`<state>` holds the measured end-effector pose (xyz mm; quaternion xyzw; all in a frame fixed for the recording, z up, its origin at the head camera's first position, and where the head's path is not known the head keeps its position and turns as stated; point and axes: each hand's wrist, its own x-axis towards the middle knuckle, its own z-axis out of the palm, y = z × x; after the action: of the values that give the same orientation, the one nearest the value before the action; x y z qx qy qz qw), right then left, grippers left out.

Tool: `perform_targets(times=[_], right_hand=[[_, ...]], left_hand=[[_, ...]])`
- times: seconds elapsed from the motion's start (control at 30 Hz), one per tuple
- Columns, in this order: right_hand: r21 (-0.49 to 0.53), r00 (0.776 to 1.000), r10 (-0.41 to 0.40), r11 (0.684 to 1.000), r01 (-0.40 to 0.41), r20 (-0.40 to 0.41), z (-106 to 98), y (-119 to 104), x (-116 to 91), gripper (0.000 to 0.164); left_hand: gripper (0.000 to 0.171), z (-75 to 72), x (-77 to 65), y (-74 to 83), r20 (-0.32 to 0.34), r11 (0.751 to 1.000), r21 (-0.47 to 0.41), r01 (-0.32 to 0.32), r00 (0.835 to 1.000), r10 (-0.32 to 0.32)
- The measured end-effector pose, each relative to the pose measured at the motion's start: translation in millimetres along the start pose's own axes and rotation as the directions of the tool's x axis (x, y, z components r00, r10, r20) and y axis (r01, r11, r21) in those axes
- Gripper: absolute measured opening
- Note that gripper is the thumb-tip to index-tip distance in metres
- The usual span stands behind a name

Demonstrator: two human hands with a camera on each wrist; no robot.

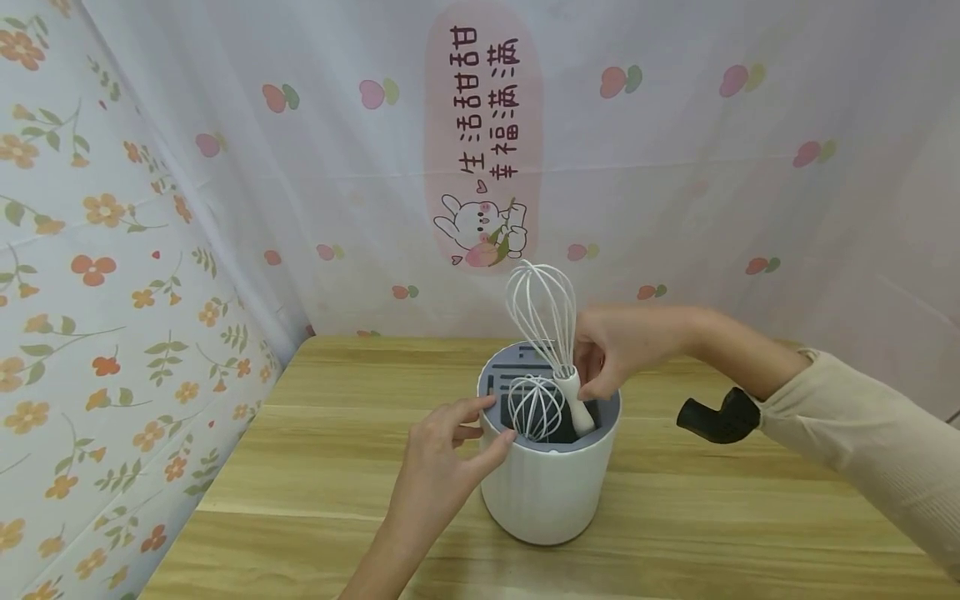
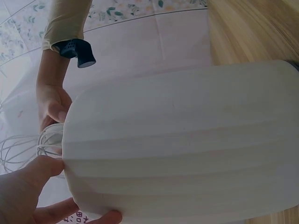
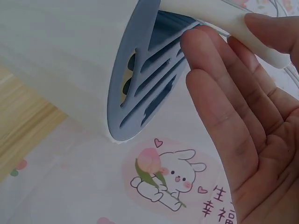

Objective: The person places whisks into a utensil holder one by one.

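A white utensil holder (image 1: 543, 496) with a grey slotted top (image 1: 517, 367) stands on the wooden table. A large whisk (image 1: 575, 404) with a white handle leans up out of its front opening, wire loops at the top. My right hand (image 1: 626, 346) pinches that handle between thumb and fingers; in the right wrist view, the other fingers lie extended beside the slots. A smaller whisk (image 1: 535, 408) sits in the same opening, wire head up, its handle hidden. On the left side of the rim, my left hand (image 1: 442, 454) rests its spread thumb and fingertips.
Wooden tabletop (image 1: 337, 500) extends on both sides of the holder. Behind it hangs a pale curtain (image 1: 360, 192) with a rabbit print, and a flowered cloth (image 1: 127, 333) covers the left side. A black fitting (image 1: 720, 417) sits at the right sleeve's cuff.
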<state>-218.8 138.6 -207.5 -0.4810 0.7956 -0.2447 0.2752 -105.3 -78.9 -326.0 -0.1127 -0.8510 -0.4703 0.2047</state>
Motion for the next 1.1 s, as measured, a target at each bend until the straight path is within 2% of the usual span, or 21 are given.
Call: perform_targets(times=[0.13, 0.33, 0.5, 0.77, 1.03, 1.1], right_hand=[[-0.009, 1.0, -0.004, 1.0, 0.004, -0.016, 3.4, 2.6, -0.1, 0.022], [-0.106, 0.998, -0.057, 0.993, 0.052, -0.041, 9.5, 6.6, 3.1, 0.018], [-0.132, 0.998, -0.027, 0.991, 0.02, -0.052, 11.9, 5.5, 4.8, 0.017], [-0.102, 0.992, -0.089, 0.992, 0.079, -0.089, 10.0, 6.7, 0.2, 0.015], [-0.017, 0.996, -0.023, 1.0, 0.022, -0.085, 8.0, 11.0, -8.3, 0.021], [-0.014, 0.996, -0.017, 1.0, 0.016, -0.084, 7.3, 12.8, -10.2, 0.017]], left_hand=[[0.033, 0.0, 0.2, 0.1, 0.005, 1.0, 0.001, 0.01, 1.0, -0.01], [0.034, -0.5, 0.1, 0.1, 0.004, 1.0, 0.0, 0.023, 1.0, -0.023], [0.032, -0.6, -0.3, -0.9, -0.001, 1.0, -0.001, 0.006, 1.0, -0.006], [0.033, -0.2, 1.0, -1.5, 0.005, 1.0, 0.004, 0.001, 1.0, -0.001], [0.033, 0.4, 0.7, -2.5, -0.004, 1.0, -0.003, -0.013, 1.0, 0.013], [0.033, 0.2, 0.6, -2.5, -0.004, 1.0, -0.003, -0.013, 1.0, 0.013]])
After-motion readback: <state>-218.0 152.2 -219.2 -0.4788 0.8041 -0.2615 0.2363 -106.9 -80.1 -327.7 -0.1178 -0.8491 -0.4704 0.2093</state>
